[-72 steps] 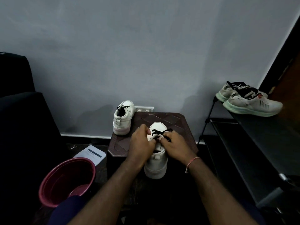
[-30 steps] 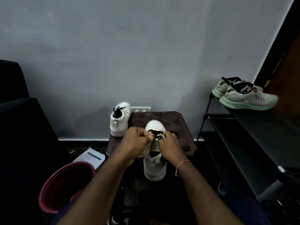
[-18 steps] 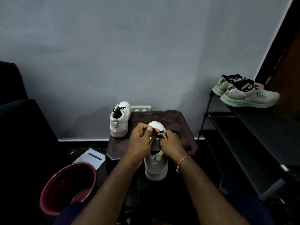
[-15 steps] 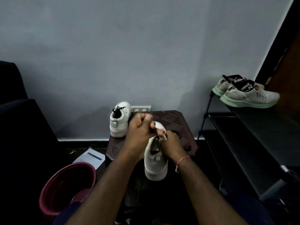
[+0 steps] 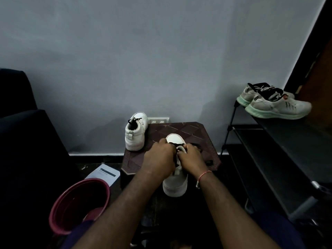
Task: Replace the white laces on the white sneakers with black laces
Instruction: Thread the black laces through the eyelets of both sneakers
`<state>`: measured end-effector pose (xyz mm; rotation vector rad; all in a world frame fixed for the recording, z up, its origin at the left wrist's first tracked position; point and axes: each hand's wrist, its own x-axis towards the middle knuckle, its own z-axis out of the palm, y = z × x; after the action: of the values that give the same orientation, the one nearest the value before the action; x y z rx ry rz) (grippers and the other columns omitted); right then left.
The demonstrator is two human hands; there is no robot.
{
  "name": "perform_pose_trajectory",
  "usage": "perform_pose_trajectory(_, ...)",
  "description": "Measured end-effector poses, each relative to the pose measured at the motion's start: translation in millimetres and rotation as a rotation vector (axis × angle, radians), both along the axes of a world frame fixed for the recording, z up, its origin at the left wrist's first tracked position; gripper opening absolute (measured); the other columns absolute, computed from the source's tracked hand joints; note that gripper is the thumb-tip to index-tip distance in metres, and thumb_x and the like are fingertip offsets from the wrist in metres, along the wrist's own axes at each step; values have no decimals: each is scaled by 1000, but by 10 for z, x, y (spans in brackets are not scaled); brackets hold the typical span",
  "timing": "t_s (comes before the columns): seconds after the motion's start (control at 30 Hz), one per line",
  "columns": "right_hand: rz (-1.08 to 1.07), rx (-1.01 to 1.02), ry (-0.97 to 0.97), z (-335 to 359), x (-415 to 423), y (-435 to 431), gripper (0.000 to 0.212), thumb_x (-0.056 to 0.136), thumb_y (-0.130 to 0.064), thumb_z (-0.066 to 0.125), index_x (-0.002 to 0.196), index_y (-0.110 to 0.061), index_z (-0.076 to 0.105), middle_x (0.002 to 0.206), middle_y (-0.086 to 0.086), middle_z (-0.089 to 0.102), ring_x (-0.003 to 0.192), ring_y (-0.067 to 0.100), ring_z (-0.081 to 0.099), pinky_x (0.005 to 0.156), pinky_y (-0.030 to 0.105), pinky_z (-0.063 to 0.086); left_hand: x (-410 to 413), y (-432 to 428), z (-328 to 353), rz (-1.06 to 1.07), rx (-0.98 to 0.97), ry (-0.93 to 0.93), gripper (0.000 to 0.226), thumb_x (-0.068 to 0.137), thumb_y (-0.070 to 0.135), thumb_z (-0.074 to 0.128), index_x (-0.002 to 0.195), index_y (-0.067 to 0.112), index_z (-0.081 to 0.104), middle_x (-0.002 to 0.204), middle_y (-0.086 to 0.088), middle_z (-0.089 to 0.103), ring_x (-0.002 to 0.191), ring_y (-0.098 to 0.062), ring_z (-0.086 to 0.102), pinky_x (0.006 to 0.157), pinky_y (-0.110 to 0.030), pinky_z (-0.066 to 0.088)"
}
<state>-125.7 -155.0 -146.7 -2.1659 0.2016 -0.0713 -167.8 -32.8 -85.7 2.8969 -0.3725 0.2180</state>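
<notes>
A white sneaker [image 5: 175, 184] stands heel toward me at the near edge of a dark brown stool [image 5: 190, 132], its toe pointing at the wall. Both hands work over its tongue. My left hand [image 5: 159, 159] and my right hand [image 5: 191, 158] each pinch part of the black lace [image 5: 177, 146] strung across the eyelets. More black lace trails on the stool to the right of the shoe [image 5: 206, 161]. A second white sneaker [image 5: 135, 134] with a black lace stands at the stool's far left corner.
A maroon plastic tub [image 5: 79, 203] sits on the floor at lower left, with a printed paper [image 5: 105, 174] behind it. A black shoe rack [image 5: 280, 141] on the right carries a pair of white running shoes [image 5: 274, 105]. A dark seat fills the left edge.
My left hand had lifted up and away from the shoe half a second ago; it has come back down onto the laces beside my right hand. The shoe stayed put.
</notes>
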Motion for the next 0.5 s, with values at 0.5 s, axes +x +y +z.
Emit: perform_pose_trajectory(0.5, 21, 70, -28, -14, 8, 0, 18, 71, -32, 48, 74, -19, 59, 94, 14, 66, 92, 31, 62, 74, 35, 47, 227, -66, -82, -43, 80, -103, 21, 88, 25, 58, 106, 22, 68, 109, -3, 53, 101, -26, 58, 66, -33, 42)
